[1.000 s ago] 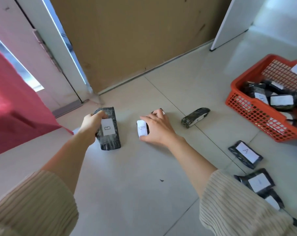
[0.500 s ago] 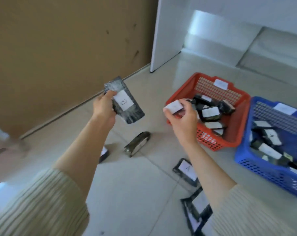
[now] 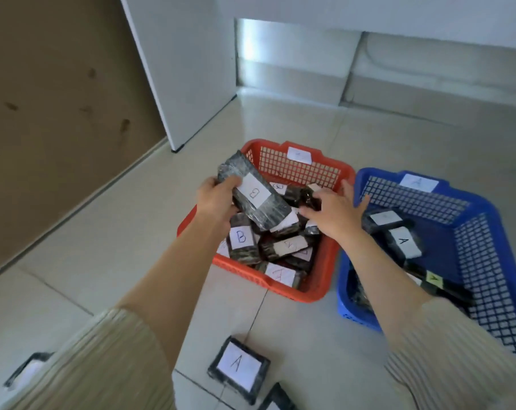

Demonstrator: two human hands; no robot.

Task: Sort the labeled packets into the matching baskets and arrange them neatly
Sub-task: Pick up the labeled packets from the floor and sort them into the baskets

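**Near edge.** Two ribbed beige sleeves (image 3: pixel 103 365) enter from the bottom corners. Between them an A packet (image 3: pixel 239 369) lies flat on the floor (image 3: pixel 103 232), label up. A second packet (image 3: pixel 276 399) lies just beside it at the frame edge, its label cut off. A third packet (image 3: pixel 26 369) shows at the left, partly hidden by the left sleeve.

**Middle.** The left grip (image 3: pixel 218 199) holds the B packet (image 3: pixel 254 193) at its left edge, with the thumb on top next to the label. The packet is tilted, label up, above the left part of the red basket (image 3: pixel 280 287). The right grip (image 3: pixel 333 211) is wide, with fingers straight and spread and palm down, over the right part of the same basket. Whether its fingertips touch the pile cannot be told.

**Baskets.** The red basket holds a loose pile (image 3: pixel 241 238) of packets, several marked B. The blue basket (image 3: pixel 344 306) stands just beside it on the right and holds A-marked packets (image 3: pixel 403 242). Each far wall carries a white tag. The blue tag (image 3: pixel 418 182) reads A. The red tag (image 3: pixel 299 155) is illegible.

**Far.** The floor is pale tile. A brown board (image 3: pixel 58 99) closes the left side. A white panel (image 3: pixel 185 69) stands upright behind the red basket.
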